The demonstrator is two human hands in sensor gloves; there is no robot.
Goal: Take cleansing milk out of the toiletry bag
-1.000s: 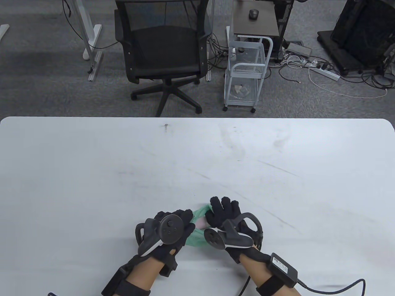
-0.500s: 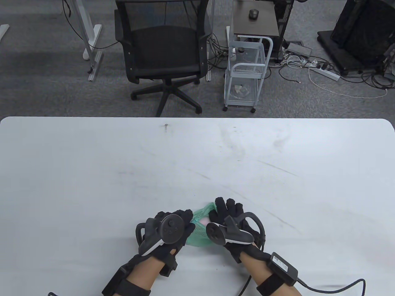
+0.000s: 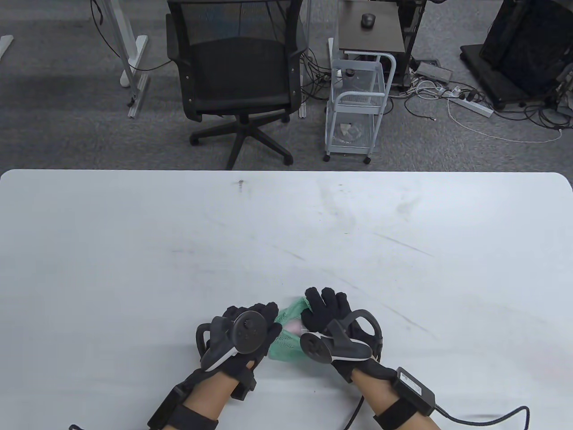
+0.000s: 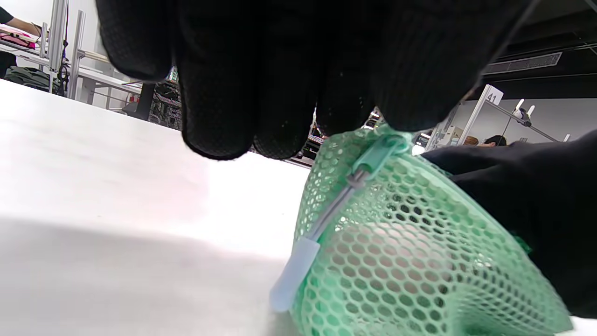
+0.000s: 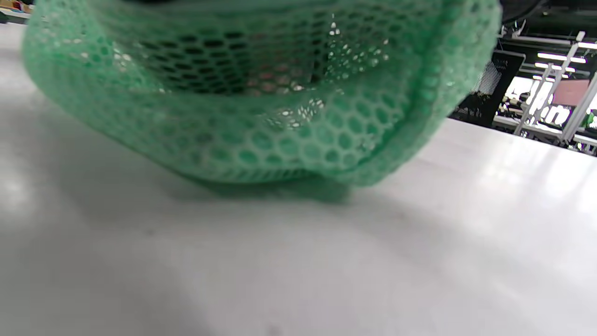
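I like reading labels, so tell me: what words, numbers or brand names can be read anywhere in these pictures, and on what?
"41" on a white sign atop a post in the background of the left wrist view.
White label on the black box strapped to the right forearm: print too small to read.
Green mesh bag and its zipper pull: no text visible.

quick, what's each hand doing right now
Left hand: pinches the mesh bag at its top edge.
Right hand: grips the bag's other side.

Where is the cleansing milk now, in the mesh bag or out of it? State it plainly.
In. A pinkish shape, likely the cleansing milk, shows through the green mesh toiletry bag, which both hands hold on the table.
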